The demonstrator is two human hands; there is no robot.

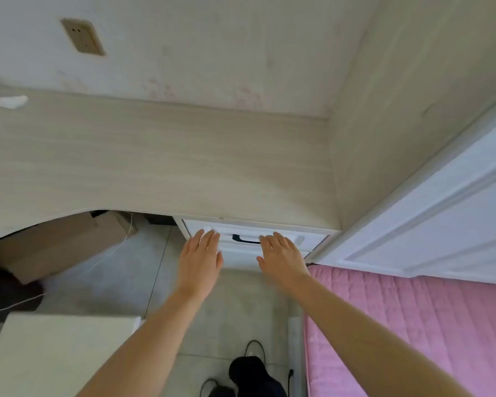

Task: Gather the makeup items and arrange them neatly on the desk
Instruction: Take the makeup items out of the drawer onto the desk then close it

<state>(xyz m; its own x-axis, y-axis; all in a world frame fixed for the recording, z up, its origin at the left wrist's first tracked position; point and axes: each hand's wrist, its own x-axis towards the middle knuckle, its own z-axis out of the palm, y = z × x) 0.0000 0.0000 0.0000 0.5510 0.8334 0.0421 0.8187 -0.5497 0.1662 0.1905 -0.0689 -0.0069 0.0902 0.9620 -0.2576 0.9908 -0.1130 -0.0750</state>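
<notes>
Reaching forward with both arms, the left hand (200,255) and the right hand (279,255) lie flat with straight fingers on the white drawer front (312,239) under the desk (155,167), holding nothing, and the dark handle (245,239) sits between them. No makeup item is visible anywhere; I judge they may be inside this drawer, but that cannot be seen. To do this step well, I think one hand should move inward to the handle and pull straight and slowly, because the pink bed (413,325) is just beside the right hand.
</notes>
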